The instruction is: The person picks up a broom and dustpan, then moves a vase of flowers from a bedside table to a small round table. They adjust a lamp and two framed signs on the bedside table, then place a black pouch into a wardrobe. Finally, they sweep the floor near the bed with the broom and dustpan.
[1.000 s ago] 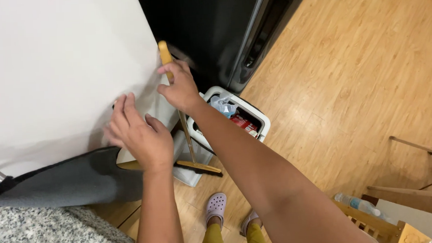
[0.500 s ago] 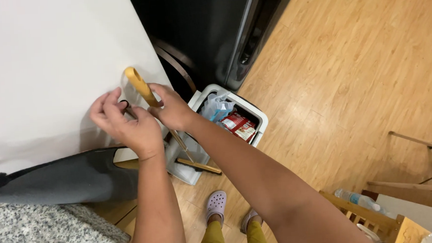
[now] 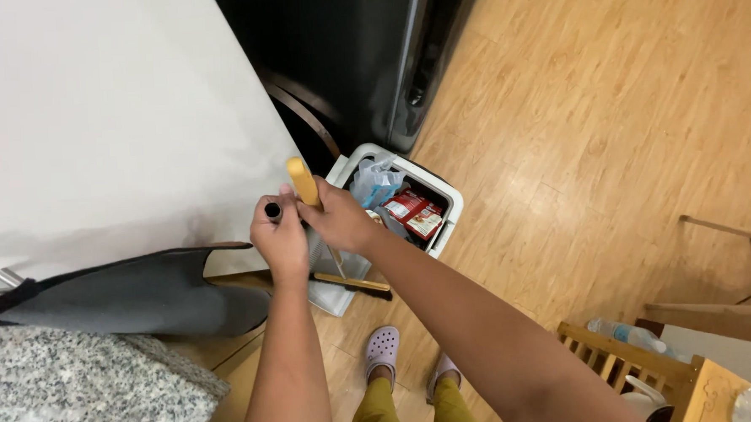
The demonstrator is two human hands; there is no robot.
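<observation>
Both hands (image 3: 309,226) on broom handle (image 3: 304,182)

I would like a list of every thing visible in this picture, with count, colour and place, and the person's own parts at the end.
wooden handle: 1, yellow-tan, upright in the right hand
dark tube: 1, black, in the left hand
bin: 1, white rim, on the floor beside the dark appliance, holding a clear bag and red packages
brush head: 1, wood and black, low by the bin
dark appliance: 1, black, top centre
white panel: 1, white, upper left
grey cloth: 1, grey, hanging at left
granite counter: 1, speckled grey, lower left
wooden chair: 1, light wood, lower right
plastic bottle: 1, clear, on the chair
floor: wood
shoes: 2, pale lilac
left hand: 1
right hand: 1
</observation>
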